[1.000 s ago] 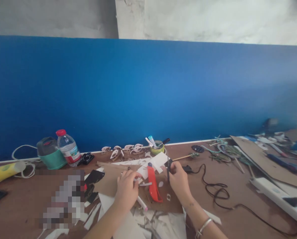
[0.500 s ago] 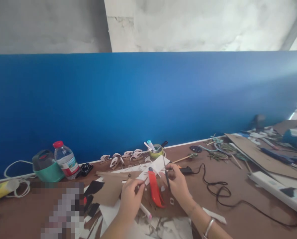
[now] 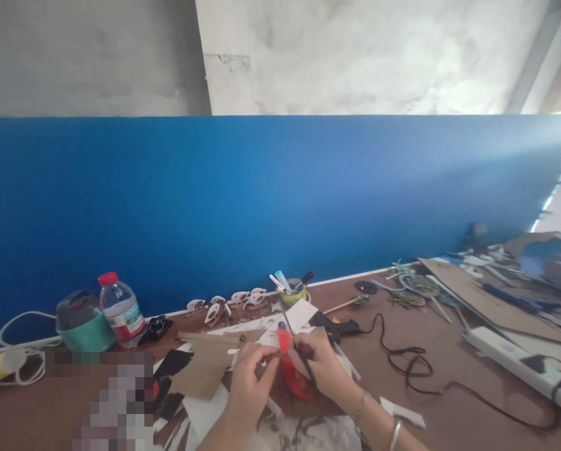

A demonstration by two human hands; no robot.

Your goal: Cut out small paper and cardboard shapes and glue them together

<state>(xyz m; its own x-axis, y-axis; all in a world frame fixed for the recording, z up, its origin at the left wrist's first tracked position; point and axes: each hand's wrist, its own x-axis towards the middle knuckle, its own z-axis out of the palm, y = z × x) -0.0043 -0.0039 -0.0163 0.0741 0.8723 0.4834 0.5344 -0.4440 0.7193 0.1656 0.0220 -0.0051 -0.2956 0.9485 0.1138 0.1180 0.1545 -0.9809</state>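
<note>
My left hand point(image 3: 253, 376) is closed in a pinch on a small, thin brown piece point(image 3: 275, 355). Close beside it, my right hand point(image 3: 318, 360) grips a slim, dark, pointed tool point(image 3: 301, 358) that looks like tweezers, its tip slanting up and away. Between and below the hands lies an orange-red curved object point(image 3: 299, 387), partly covered by the right fingers. White paper point(image 3: 303, 313) lies just beyond my fingertips. A black glue gun point(image 3: 339, 327) rests behind my right hand. Below the left hand is a pale marker with a pink end point(image 3: 276, 409).
Several white-and-brown cutouts point(image 3: 240, 299) line the blue partition point(image 3: 261, 200). A yellow-green cup point(image 3: 295, 293) holds pens. Left stand a bottle point(image 3: 123, 313) and a teal container point(image 3: 85, 329). A black cable point(image 3: 421, 369) and a power strip point(image 3: 510, 354) lie right; paper scraps lie in front.
My right hand has moved left and down, closer to the left hand, and the dark tool now slants more. More of the glue gun shows. The whole view has shifted slightly.
</note>
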